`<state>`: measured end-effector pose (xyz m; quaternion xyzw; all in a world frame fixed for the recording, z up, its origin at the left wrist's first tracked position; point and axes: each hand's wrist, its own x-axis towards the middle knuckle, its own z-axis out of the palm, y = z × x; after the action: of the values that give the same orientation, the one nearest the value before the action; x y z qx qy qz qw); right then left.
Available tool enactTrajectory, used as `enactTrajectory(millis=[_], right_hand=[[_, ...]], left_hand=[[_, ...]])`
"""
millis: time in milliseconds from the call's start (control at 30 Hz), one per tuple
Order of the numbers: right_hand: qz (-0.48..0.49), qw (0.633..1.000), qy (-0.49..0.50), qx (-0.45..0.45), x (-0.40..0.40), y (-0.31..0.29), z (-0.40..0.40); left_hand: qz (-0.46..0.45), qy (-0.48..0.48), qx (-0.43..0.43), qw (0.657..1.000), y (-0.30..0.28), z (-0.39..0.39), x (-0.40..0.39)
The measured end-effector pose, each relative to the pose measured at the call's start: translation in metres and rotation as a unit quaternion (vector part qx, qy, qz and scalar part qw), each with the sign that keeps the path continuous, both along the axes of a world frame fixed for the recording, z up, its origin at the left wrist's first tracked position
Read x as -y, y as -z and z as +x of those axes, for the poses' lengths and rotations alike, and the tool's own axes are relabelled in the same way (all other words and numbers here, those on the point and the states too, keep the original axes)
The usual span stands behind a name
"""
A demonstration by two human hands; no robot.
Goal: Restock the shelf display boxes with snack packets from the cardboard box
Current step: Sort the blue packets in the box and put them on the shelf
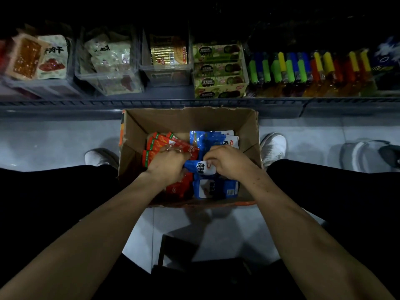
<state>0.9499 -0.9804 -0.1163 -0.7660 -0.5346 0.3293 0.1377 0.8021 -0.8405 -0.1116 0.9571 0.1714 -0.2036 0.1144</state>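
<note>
left hand (167, 162) is curling over red plastic snack packets (164, 144) | right hand (227, 162) is pinching blue-white snack packet (200, 167) | both are reaching down inside open brown cardboard box (190, 120)

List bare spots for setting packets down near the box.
Free: floor tiles left of the cardboard box, and tiles right of the white shoe. Crowded: the box's near half, under both hands, and the shelf bins.

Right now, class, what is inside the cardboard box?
The cardboard box holds red packets left, blue packets right. Left hand and right hand cover some; lower layers are hidden.
</note>
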Motion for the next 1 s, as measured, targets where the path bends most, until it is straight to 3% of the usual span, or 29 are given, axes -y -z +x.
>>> enactTrajectory(millis=[100,167,300,433,633,833,933,1000], right_hand=[[0.005,0.992,0.129,-0.016,0.003,0.015,-0.003],[-0.052,0.984,0.172,-0.017,0.007,0.033,-0.006],[-0.217,0.974,0.066,-0.005,0.024,0.08,-0.018],[-0.303,0.953,0.011,0.013,0.033,0.104,-0.02],[-0.28,0.957,0.002,0.071,0.029,0.104,-0.018],[-0.309,0.95,0.019,0.04,0.032,0.097,-0.024],[-0.238,0.965,0.109,0.004,0.026,0.084,-0.023],[-0.171,0.96,0.212,-0.064,0.013,0.071,-0.017]], left_hand=[[-0.03,-0.078,-0.037,0.996,-0.003,-0.006,0.001],[-0.05,-0.139,-0.034,0.988,0.0,-0.015,0.001],[-0.225,-0.318,0.003,0.921,0.007,-0.032,-0.001],[-0.356,-0.407,0.018,0.841,0.003,-0.036,-0.001],[-0.386,-0.457,0.029,0.801,-0.002,-0.04,-0.003],[-0.402,-0.503,0.06,0.763,-0.005,-0.045,-0.002],[-0.389,-0.51,0.111,0.759,-0.007,-0.046,0.0],[-0.36,-0.48,0.155,0.785,-0.007,-0.043,0.001]])
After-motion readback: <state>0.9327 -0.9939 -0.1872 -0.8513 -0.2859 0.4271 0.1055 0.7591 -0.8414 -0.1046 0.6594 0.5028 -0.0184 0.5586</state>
